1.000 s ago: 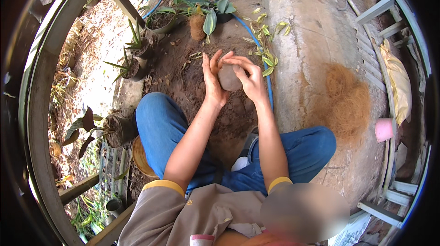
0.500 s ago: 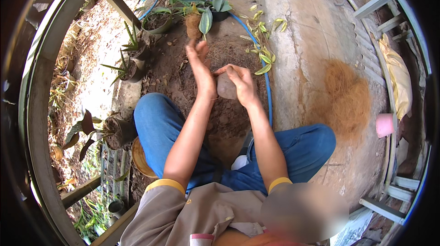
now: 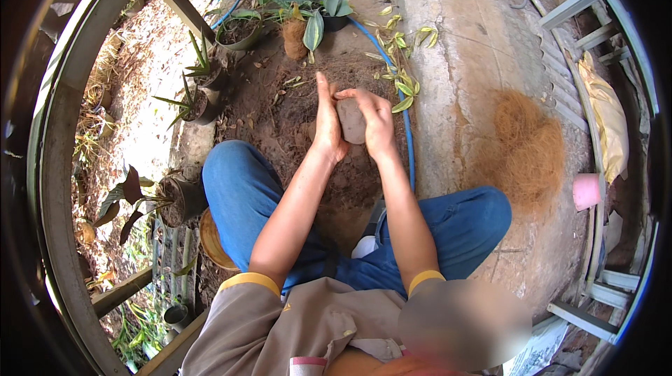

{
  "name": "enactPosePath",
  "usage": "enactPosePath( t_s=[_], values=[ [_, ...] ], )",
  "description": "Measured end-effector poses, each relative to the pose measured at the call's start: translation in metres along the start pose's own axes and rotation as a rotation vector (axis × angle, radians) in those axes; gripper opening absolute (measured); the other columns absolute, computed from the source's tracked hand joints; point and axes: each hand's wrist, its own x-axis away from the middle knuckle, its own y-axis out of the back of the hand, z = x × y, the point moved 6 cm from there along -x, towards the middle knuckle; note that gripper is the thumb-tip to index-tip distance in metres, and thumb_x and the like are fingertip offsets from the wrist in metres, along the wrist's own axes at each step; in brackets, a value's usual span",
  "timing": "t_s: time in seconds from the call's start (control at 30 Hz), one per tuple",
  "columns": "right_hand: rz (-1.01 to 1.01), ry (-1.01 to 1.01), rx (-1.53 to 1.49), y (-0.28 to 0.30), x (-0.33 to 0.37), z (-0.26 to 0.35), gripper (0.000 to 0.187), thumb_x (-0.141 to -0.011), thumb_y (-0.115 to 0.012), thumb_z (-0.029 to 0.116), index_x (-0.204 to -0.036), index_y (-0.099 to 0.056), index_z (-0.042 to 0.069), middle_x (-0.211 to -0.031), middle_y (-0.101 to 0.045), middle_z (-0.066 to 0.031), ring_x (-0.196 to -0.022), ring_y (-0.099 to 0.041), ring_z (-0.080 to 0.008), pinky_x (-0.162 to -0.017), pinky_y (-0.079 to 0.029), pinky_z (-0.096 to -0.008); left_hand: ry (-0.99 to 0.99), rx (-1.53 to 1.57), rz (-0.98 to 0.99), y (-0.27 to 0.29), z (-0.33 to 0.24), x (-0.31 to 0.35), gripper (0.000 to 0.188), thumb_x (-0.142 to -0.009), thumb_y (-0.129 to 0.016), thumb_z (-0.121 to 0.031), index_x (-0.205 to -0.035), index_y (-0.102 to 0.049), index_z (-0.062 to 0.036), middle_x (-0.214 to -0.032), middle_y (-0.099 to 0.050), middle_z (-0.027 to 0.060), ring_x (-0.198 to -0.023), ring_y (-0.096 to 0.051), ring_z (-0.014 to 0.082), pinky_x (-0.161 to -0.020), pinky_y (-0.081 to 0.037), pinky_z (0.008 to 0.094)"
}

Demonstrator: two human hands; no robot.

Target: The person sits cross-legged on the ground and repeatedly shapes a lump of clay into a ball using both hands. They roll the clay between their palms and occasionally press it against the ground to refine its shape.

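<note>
A rounded greyish-brown lump of earth (image 3: 352, 124) is between my two hands, above the bare soil in front of me. My right hand (image 3: 376, 124) curls round its far and right sides, with the fingers bent over its top. My left hand (image 3: 327, 122) lies along the lump's left side, its fingers stretched out straight and pointing away from me. The palm sides of both hands face the lump, so its left edge is partly hidden. Below, loose dark soil (image 3: 346, 180) lies between my bent knees.
Beyond my hands are a fibre-wrapped ball (image 3: 295, 40), leafy potted plants and a blue hose (image 3: 411, 145). Brown fibre (image 3: 530, 155) is heaped on the concrete at right, near a pink pot (image 3: 586, 191). More potted plants (image 3: 183, 201) stand at left.
My left hand, blurred and turned outward before, now rests upright along the lump. The lump has shifted slightly right and shows more of its surface. My right hand keeps its hold.
</note>
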Motion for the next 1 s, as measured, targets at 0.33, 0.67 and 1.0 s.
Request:
enactPosePath(
  t_s=[0.33,0.67,1.0],
  values=[
    [0.127,-0.268,-0.174,-0.002,-0.007,0.000,0.051,-0.094,-0.045,0.043,-0.102,-0.064,-0.004,-0.104,-0.065,-0.0130,-0.097,-0.060,-0.0186,-0.090,-0.043,-0.0310,0.054,0.066,0.072,0.021,-0.010,-0.009,0.098,-0.077,-0.019,-0.083,-0.129,-0.038,-0.0019,-0.119,-0.050,0.0151,-0.112,-0.051,0.0293,-0.094,-0.042,0.0445],
    [-0.366,-0.507,-0.777,-0.006,0.013,-0.045,0.041,-0.095,-0.045,0.036,-0.095,-0.061,-0.001,-0.089,-0.064,-0.0089,-0.081,-0.061,-0.0158,-0.076,-0.048,-0.0305,-0.584,-0.252,-0.299,0.030,-0.038,-0.014,0.062,-0.094,-0.025,-0.058,-0.106,-0.051,-0.0028,-0.090,-0.056,0.0082,-0.085,-0.054,0.0217,-0.081,-0.042,0.0367],
    [-0.015,-0.006,0.230,-0.012,-0.006,0.049,0.029,-0.091,-0.057,0.024,-0.089,-0.066,-0.003,-0.089,-0.066,-0.0077,-0.079,-0.059,-0.0105,-0.071,-0.045,-0.0234,0.077,0.010,0.028,-0.005,-0.035,-0.001,0.088,-0.081,-0.021,-0.078,-0.127,-0.038,-0.0050,-0.116,-0.050,0.0136,-0.112,-0.050,0.0294,-0.092,-0.040,0.0537]
  ],
)
